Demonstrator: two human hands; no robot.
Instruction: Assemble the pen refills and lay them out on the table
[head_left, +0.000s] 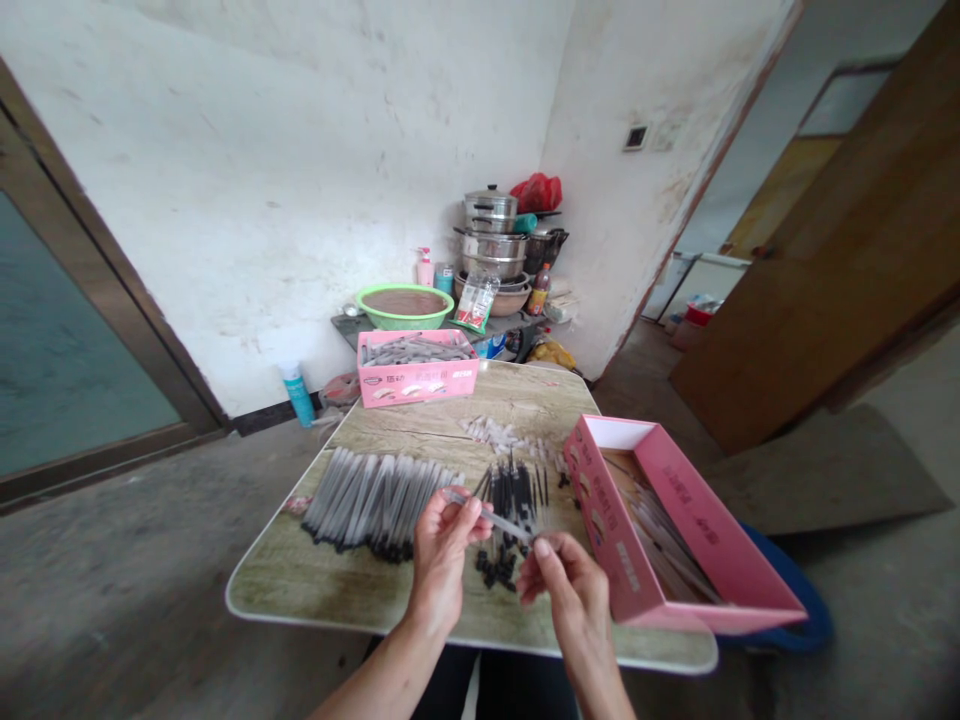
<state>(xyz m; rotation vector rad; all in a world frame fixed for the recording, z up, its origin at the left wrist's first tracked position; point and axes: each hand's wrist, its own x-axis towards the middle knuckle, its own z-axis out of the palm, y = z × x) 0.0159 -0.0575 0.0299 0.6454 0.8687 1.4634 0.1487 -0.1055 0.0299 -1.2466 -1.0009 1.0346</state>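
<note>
My left hand (441, 555) pinches a translucent pen barrel (501, 520) near its far left end. The fingers of my right hand (566, 578) close on the barrel's other end, where a small dark part shows; its exact shape is too small to tell. To the left lies a row of similar pen barrels (379, 500) with black ends towards me. Behind my hands are black-tipped pen refills (514, 490) side by side. Small black plugs (496, 568) lie in a loose pile between my hands. Farther back, small whitish pieces (495, 433) are scattered on the table.
An open pink box (611, 535) with long thin parts stands at the table's right edge. Another pink box (420, 385), full of pen barrels, sits at the back of the wood-patterned table (300, 580). Beyond it are a green basin (405, 318) and stacked pots (491, 245).
</note>
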